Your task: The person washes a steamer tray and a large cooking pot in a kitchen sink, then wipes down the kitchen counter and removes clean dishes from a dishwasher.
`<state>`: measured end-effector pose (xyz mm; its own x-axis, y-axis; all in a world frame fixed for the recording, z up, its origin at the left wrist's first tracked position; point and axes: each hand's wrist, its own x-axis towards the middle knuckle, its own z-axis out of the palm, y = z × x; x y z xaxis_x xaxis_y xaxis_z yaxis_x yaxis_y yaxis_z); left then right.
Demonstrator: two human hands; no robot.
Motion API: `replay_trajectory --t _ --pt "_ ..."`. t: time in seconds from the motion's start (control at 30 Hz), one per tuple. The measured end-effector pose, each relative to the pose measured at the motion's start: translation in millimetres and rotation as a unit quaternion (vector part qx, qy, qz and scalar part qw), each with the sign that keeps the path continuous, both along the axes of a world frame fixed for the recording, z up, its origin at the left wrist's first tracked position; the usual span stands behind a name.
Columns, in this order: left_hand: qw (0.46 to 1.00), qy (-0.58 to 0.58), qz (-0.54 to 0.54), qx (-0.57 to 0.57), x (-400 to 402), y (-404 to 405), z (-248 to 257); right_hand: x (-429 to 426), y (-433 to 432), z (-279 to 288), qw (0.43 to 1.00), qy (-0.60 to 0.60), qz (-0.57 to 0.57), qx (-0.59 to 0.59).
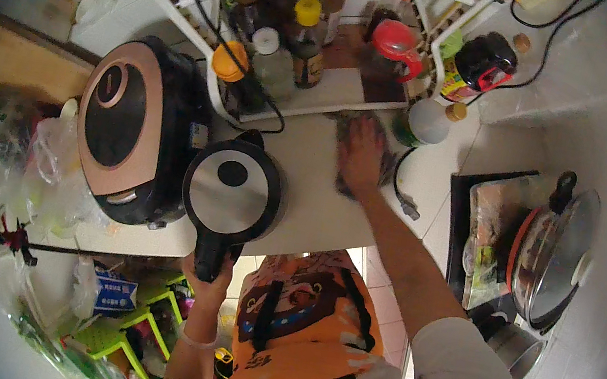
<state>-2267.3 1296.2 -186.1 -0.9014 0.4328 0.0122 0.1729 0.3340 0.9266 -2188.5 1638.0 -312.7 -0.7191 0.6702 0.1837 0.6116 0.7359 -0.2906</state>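
Observation:
My left hand [208,282] grips the black handle of an electric kettle [230,192] with a steel-coloured lid. The kettle is over the light countertop [303,189], beside a pink and black rice cooker [127,130]; whether it touches the counter I cannot tell. My right hand [363,148] lies flat, fingers spread, on a dark cloth [347,182] pressed against the counter, just in front of the white rack. Close by on the right of that hand are a jar with a pale lid [428,122] and a cable end with a plug [410,209].
A white wire rack [316,110] holds sauce bottles [305,51] and a red-lidded container [394,42]. At the right stand a pan with a glass lid [550,261] and a metal pot [515,345]. Plastic bags [51,165] lie at left, above green baskets [135,330].

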Motion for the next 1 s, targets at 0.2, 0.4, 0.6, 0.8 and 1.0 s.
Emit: replay_trajectory --t 0.2,0.4,0.6,0.8,1.0 --pt "0.987 -0.111 0.007 0.12 -5 18 8 46 -95 21 0.989 -0.063 0.089 -0.104" --pt "0.996 -0.071 0.011 0.055 -11 1 -10 64 -97 29 0.98 -0.044 0.125 -0.147" --pt "0.972 0.233 -0.039 0.017 4 53 106 73 -93 24 0.982 -0.012 0.11 -0.153" --pt "0.822 0.279 -0.489 -0.085 96 270 -4 76 -92 4 0.985 0.039 0.099 -0.135" --pt "0.689 0.493 -0.524 -0.082 100 341 -91 82 -80 18 0.976 0.107 0.068 -0.18"
